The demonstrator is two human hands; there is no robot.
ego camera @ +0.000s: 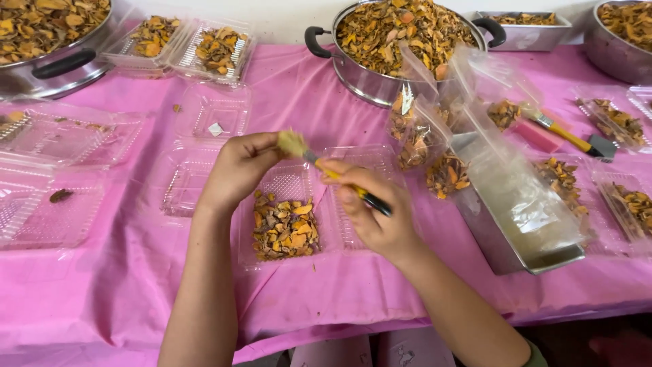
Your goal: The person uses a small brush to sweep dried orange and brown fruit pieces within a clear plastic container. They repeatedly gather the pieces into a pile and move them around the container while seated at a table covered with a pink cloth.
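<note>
Right hand (377,214) gripping a small brush (333,173), its bristles against the loosely curled left hand (238,170); dust or flakes could fall into the open tray of dried orange chips (285,228) just below.

Glossy clear plastic tray (248,234) on smooth pink plastic tablecloth (122,285); shiny metal pot (367,81).

I see bare pink surface (122,285) open at seven o'clock, below the empty clear trays (61,204). At three o'clock a steel tray (502,251) under plastic bags (516,190) blocks my reach. At twelve o'clock the filled pot (401,41) closes the far side; the open clamshell (285,211) lies beneath both hands.
</note>
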